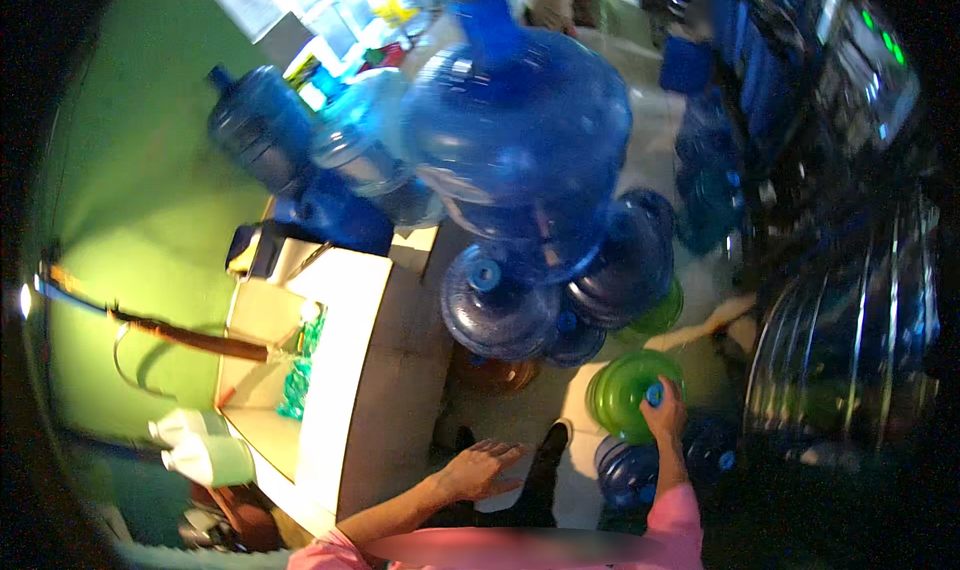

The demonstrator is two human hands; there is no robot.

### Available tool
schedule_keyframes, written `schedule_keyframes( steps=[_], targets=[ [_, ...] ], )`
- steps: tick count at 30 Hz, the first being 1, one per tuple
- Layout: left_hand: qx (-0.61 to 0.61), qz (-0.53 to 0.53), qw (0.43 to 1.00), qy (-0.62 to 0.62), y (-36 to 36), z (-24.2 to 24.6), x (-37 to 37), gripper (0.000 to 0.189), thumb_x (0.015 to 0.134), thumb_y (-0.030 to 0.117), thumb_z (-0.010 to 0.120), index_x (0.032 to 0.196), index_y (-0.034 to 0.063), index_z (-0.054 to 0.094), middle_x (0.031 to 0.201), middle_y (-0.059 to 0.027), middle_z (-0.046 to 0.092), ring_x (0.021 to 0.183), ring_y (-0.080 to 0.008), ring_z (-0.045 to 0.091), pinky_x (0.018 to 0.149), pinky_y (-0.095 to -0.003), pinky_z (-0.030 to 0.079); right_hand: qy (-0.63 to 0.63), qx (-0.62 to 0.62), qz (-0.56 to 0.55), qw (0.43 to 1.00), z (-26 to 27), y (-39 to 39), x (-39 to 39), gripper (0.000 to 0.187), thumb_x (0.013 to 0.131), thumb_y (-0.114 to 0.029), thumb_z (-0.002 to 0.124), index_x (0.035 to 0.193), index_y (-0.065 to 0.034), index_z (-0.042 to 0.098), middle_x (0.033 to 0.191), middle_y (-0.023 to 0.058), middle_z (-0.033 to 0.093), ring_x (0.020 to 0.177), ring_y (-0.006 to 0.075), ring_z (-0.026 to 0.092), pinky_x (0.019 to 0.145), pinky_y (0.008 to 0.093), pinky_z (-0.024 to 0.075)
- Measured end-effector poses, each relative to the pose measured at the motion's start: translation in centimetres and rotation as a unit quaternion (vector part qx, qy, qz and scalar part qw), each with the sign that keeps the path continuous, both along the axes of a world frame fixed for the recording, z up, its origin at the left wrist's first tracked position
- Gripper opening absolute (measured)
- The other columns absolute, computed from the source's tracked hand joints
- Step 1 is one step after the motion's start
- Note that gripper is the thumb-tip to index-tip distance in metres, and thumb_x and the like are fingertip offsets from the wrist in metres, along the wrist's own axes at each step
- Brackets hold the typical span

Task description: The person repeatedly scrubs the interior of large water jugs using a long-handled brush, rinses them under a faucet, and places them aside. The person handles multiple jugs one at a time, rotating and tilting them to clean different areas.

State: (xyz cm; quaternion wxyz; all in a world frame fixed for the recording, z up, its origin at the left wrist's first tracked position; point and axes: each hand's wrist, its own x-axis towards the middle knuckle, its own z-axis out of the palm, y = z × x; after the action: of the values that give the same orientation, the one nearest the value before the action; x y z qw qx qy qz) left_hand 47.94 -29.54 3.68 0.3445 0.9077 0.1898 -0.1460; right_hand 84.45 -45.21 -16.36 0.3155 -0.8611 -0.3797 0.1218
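My right hand (667, 415) is closed around the neck of a green translucent water jug (621, 399), by its blue cap (655, 395). The jug stands low on the floor to the right of my legs. My left hand (481, 471) holds nothing and hangs in front of my body, fingers apart, palm turned down. Right beside the green jug is a dark blue water jug (619, 469), partly behind my right forearm. Ahead of my feet stand more capped blue jugs, the nearest being a jug (499, 307) with a blue cap.
A very large blue jug (517, 134) rises in front. To the left, a white-rimmed basin (352, 330) holds green plastic material (304, 375). White plastic jugs (210, 454) sit at its corner. Wrapped, shiny stacks (847, 345) line the right side. More blue jugs (262, 127) stand by the green wall.
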Motion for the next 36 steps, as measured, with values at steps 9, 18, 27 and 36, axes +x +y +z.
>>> schedule_keyframes(
  steps=[9,18,27,36],
  targets=[
    [0.021,0.171,0.969,-0.178,4.7,6.5,-6.5,0.062,0.094,0.039,0.062,0.145,0.0086,0.044,0.133,-0.0225,0.057,0.117,-0.0408,0.058,0.101,-0.0479,0.046,-0.235,0.271,0.297,0.885,37.6,7.0,-3.8,0.036,0.085,-0.035,0.07,0.092,-0.0122,0.043,0.108,0.0195,0.063,0.092,0.035,0.062,0.077,0.0496,0.0519],
    [0.063,0.501,0.709,-0.492,10.1,14.1,-27.0,0.048,0.087,0.02,0.073,0.129,0.0013,0.058,0.124,-0.0155,0.064,0.117,-0.0279,0.06,0.102,-0.0363,0.044,-0.191,0.525,0.358,0.748,60.6,23.9,-23.6,0.048,0.089,-0.058,0.056,0.089,-0.0098,0.054,0.106,0.0195,0.062,0.09,0.0255,0.054,0.077,0.037,0.0417],
    [0.375,0.436,0.636,-0.515,10.4,26.5,-43.0,0.079,0.081,0.051,0.071,0.139,0.0008,0.05,0.141,-0.0242,0.051,0.134,-0.0402,0.046,0.114,-0.0549,0.029,-0.125,0.53,0.68,0.492,57.7,37.3,-54.4,0.039,0.076,-0.036,0.083,0.085,-0.0141,0.053,0.104,0.0125,0.067,0.079,0.0244,0.063,0.064,0.0379,0.0475],
    [0.188,0.629,0.623,-0.426,20.8,11.9,-50.3,0.057,0.063,0.017,0.088,0.112,0.0046,0.063,0.098,-0.0043,0.066,0.092,-0.0175,0.063,0.089,-0.0339,0.05,0.223,0.283,0.608,0.707,35.4,51.0,-73.0,0.099,0.072,-0.033,0.085,0.149,-0.0055,0.028,0.146,0.0171,0.035,0.12,0.0303,0.048,0.098,0.0449,0.0442]
  ],
)
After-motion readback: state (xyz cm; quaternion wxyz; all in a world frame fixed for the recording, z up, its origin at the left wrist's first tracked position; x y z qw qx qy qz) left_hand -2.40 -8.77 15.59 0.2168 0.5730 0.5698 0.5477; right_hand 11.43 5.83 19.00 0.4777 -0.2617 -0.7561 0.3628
